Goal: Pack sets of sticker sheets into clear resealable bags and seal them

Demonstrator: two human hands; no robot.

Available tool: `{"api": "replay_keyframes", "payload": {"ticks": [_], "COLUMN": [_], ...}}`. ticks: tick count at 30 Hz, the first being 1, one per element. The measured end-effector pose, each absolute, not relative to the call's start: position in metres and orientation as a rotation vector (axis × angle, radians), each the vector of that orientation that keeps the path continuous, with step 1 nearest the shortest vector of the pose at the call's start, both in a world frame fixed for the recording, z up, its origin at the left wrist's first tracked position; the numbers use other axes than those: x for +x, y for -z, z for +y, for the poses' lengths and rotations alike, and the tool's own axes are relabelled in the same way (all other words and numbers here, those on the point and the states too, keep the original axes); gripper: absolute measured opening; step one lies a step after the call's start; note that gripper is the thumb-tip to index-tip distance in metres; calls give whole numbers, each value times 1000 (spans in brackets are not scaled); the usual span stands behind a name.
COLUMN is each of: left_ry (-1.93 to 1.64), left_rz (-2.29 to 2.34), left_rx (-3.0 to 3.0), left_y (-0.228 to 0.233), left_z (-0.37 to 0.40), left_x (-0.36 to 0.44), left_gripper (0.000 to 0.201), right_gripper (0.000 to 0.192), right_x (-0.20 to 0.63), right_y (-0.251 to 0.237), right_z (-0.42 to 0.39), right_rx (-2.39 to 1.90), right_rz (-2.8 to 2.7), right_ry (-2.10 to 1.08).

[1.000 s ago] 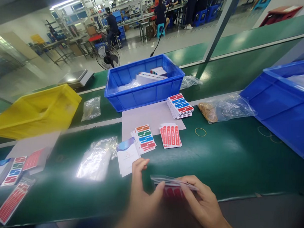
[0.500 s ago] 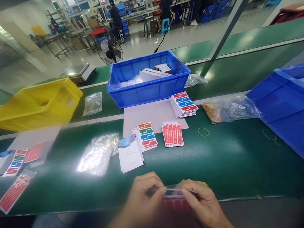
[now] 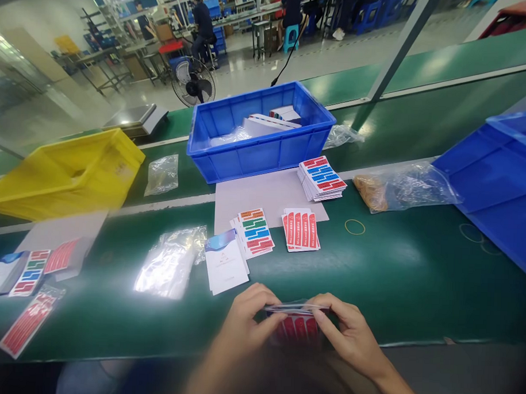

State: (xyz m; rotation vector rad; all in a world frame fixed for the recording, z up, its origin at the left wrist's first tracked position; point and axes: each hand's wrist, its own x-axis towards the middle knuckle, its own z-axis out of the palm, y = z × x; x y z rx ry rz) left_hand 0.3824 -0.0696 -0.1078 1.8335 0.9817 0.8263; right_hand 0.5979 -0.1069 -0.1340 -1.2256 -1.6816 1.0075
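Far left on the green worktop [image 3: 415,271] lie a few loose label sheets [image 3: 27,272], with a yellow bin [image 3: 65,173] behind them. Moving right, a pile of clear bags [image 3: 170,263] sits beside a white card stack [image 3: 225,262], a multicoloured label stack [image 3: 254,231] and a red label stack [image 3: 301,230]. Behind these stands a blue crate [image 3: 256,136].

At the near edge, the left hand [image 3: 245,323] pinches the left end of a small clear pouch [image 3: 295,319] with red labels inside, its fingers closed on the top edge. The right hand [image 3: 348,335] grips the pouch's right end the same way. The pouch is held between both hands just above the worktop's near edge.

Further right lie a rubber band [image 3: 355,226], a bag of rubber bands [image 3: 397,187] and a second blue crate [image 3: 500,182].
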Motion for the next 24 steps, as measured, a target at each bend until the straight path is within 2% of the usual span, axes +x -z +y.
{"api": "replay_keyframes", "payload": {"ticks": [10, 15, 24], "left_ry": [-883, -849, -916], "left_rz": [900, 910, 794], "left_rx": [1911, 1856, 1932], "left_y": [98, 99, 97], "left_z": [-67, -65, -66], "left_x": [385, 385, 388], "left_gripper": [17, 3, 11], "right_gripper": [20, 10, 14], "right_x": [593, 590, 579], "right_y": [125, 128, 123], "right_z": [-95, -95, -90], "right_rx": [-985, -998, -866], "right_rz": [-1812, -1823, -1871], "right_ry": [-886, -953, -891]}}
